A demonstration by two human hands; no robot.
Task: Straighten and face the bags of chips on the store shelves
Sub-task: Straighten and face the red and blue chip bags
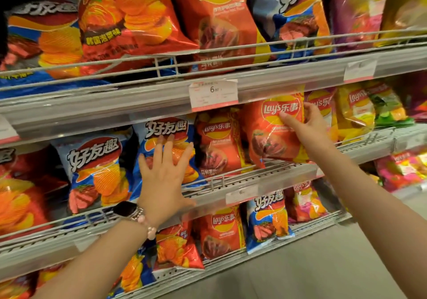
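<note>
Already the right hand [308, 123] pinched the upper right edge of a glossy orange-red Lay's chip bag [271, 132], thumb on its front, holding it tilted at the front of the middle white wire shelf [254, 178]. The left hand [165, 171] lay spread, fingers straight, flat against a blue foil ridged-chip bag [168, 148] two places to the left. If the pinch slipped, the tilted bag would likely tip over the low wire rail [231, 174] and fall. Pressing hard could crush chips or topple the neighbouring orange-red bag [218, 144].
</note>
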